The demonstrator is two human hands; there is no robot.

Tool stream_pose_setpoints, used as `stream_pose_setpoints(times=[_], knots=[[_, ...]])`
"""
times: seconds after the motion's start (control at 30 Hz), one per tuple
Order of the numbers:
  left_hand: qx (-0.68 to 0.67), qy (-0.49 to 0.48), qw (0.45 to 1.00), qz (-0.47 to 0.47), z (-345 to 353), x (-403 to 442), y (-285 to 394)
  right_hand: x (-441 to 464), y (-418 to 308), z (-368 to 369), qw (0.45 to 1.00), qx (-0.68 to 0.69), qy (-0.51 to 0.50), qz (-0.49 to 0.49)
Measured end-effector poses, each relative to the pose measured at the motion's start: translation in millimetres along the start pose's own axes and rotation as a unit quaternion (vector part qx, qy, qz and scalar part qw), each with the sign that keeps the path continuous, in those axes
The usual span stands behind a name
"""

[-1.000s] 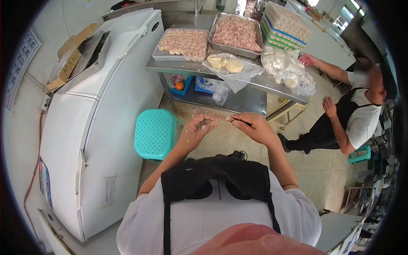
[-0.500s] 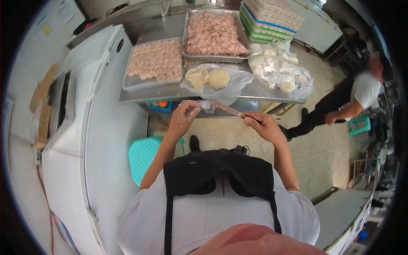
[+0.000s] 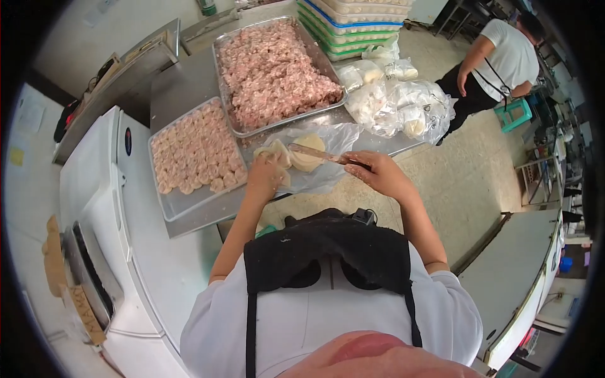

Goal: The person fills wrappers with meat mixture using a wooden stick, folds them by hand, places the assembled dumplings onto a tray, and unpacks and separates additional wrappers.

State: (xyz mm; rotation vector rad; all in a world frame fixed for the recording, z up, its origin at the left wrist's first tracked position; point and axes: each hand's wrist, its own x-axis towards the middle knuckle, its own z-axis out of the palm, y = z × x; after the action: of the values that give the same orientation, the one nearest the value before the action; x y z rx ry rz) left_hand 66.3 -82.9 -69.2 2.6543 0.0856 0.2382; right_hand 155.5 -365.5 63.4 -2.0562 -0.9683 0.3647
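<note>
My left hand [image 3: 264,179] is at the pale round dumpling wrappers [image 3: 277,153], its fingers closed on the edge of a wrapper; part of the fingers is hard to make out. In my right hand [image 3: 380,174] is a spreading knife [image 3: 313,152], held by its dark handle, its flat blade smeared with meat and pointing left over a second stack of wrappers [image 3: 307,161]. Both stacks lie on a clear plastic sheet [image 3: 328,178]. To the left, a white tray [image 3: 180,206] carries rows of filled dumplings [image 3: 198,148]. Behind stands a metal pan [image 3: 249,133] heaped with minced meat [image 3: 274,72].
Plastic bags of wrappers [image 3: 403,110] lie at the table's right end. Stacked trays [image 3: 353,25] rise behind them. A white freezer [image 3: 94,183] stands at left. On the right, a co-worker [image 3: 495,60] is near a green stool [image 3: 513,114].
My view has turned and come closer to the table. Both hands moved from in front of the table to over the wrappers, the knife still in my right hand. The co-worker has turned away.
</note>
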Motion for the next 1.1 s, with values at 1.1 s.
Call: stream_pose_setpoints(times=[1.1], knots=[[-0.100,-0.110,0.980,0.133,-19,313,190,35,291,-178,0.942,0.168,0.249,0.148]])
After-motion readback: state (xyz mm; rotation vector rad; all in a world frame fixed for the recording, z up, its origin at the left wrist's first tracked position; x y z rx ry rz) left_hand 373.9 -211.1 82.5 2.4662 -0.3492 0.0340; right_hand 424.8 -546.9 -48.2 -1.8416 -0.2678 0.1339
